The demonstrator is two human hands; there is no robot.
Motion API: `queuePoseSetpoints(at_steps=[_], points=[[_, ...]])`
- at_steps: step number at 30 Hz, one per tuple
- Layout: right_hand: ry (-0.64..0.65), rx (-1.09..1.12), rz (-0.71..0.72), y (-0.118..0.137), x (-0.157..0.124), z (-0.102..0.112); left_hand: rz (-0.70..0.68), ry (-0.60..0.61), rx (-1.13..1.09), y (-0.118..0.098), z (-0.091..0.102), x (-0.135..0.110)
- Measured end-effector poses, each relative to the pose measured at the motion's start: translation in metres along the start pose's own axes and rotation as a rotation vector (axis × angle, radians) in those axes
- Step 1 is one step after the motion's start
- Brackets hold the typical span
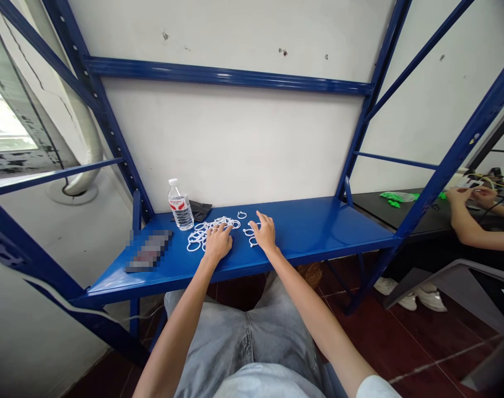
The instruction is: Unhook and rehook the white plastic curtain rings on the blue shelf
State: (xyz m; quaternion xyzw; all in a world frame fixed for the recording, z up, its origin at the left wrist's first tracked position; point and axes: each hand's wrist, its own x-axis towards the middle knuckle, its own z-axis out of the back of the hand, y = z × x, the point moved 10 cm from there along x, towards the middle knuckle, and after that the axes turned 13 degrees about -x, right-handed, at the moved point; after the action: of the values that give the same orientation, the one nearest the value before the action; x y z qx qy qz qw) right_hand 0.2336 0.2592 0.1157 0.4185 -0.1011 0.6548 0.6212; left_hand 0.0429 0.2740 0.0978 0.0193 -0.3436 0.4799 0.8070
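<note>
A loose pile of white plastic rings (196, 247), each with a small knob or eyelet, lies on the blue shelf table. Over the right side of this pile rests my left hand (219, 241), palm down with its fingers stretched out and touching rings. My right hand (266, 232) is just to the right, thumb and fingers apart. A few white rings (252, 241) lie beside and partly beneath its thumb; its palm hides some of that spot. One single ring (242, 215) sits farther back, between the two hands. Neither hand visibly grips a ring.
Behind the pile stand a water bottle (180, 205) and a black pouch (200, 210). A blurred dark flat object (149, 251) lies at the left. Blue metal posts (362, 130) frame the table (318, 226). At the right, a co-worker's hands (471, 194) work at a black table (374, 210).
</note>
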Motion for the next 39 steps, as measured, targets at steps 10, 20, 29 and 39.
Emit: queuePoseSetpoints(at_steps=[10,20,29,39], points=[[-0.057,0.061,0.01,-0.001,-0.001,0.001,0.081,0.085,0.152,0.001,-0.029,0.04],[0.058,0.115,0.2,0.029,-0.007,-0.004,-0.054,-0.162,-0.001,-0.003,0.013,0.009],[0.188,0.18,0.392,0.048,-0.017,-0.014,-0.209,-0.167,-0.485,-0.025,0.016,-0.007],[0.173,0.222,0.314,0.037,-0.013,-0.015,-0.061,-0.179,-0.692,-0.001,0.011,-0.002]])
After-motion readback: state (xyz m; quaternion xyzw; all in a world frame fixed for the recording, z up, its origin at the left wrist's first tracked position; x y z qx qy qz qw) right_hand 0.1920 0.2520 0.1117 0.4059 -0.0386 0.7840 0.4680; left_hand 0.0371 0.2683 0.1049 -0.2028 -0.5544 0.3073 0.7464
